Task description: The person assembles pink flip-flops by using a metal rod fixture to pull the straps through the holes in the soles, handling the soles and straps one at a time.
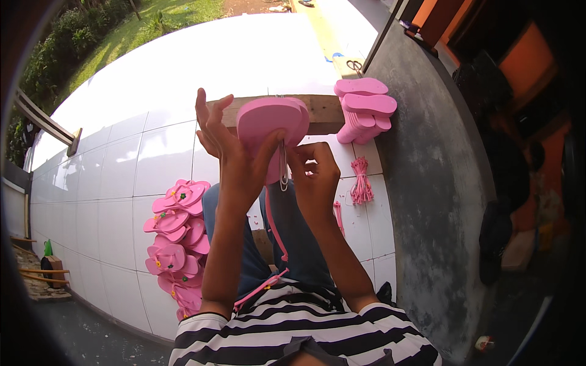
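Observation:
My left hand (231, 146) holds a pink flip-flop sole (264, 121) upright, its thumb pressed on the sole and its other fingers raised. A thin looped metal wire tool (283, 178) stands out below that thumb. Closed in a pinch, my right hand (318, 168) is at the sole's right edge beside the wire; what its fingertips grip is hidden. From beneath the sole a pink strap (273, 222) hangs down to my lap, where a pink strap piece with a small yellow ornament (267, 287) lies.
A wooden bench (326, 114) stands ahead, with stacked pink soles (366, 105) at its right end. A tied bundle of pink straps (361, 182) lies on the white tiles. Several strapped pink flip-flops (174, 229) are piled at left. Scissors (354, 65) lie beyond the stack.

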Demonstrator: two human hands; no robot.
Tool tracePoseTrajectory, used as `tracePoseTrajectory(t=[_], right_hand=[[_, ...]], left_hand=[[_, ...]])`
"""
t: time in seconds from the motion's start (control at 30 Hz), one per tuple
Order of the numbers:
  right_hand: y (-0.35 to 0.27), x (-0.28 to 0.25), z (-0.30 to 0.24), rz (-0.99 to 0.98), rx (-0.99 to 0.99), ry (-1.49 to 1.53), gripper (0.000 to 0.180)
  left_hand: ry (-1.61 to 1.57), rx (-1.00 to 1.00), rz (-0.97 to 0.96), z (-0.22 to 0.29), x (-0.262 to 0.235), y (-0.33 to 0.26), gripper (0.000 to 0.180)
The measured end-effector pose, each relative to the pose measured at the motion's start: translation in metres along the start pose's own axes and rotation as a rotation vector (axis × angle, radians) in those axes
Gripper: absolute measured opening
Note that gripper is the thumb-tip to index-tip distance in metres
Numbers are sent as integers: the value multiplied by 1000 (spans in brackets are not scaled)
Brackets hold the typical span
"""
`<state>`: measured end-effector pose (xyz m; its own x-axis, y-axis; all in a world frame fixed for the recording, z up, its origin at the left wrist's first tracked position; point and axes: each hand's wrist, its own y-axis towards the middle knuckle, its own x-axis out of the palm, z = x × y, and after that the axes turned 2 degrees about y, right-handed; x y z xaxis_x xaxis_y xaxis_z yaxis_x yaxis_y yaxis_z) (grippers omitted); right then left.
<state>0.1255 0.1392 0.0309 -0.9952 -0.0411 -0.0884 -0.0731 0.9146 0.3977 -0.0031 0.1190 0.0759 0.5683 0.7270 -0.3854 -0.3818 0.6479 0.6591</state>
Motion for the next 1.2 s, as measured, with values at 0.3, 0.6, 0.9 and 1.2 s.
tracePoseTrajectory(t=[0.3, 0.6, 0.9, 1.2], right_hand=[[-122, -24, 55, -916, 673, 273, 57], [-132, -116, 45, -314, 553, 83, 18], [-92, -53, -15, 133, 367, 633, 27], [-52, -33, -22, -115, 130, 550, 22]], left_hand=[[-40, 166, -380, -10, -39, -121, 29], [160, 451, -563, 5, -21, -146, 16], [76, 210, -94, 24, 13, -142, 18], [-45, 276, 118, 10, 5, -133, 26]])
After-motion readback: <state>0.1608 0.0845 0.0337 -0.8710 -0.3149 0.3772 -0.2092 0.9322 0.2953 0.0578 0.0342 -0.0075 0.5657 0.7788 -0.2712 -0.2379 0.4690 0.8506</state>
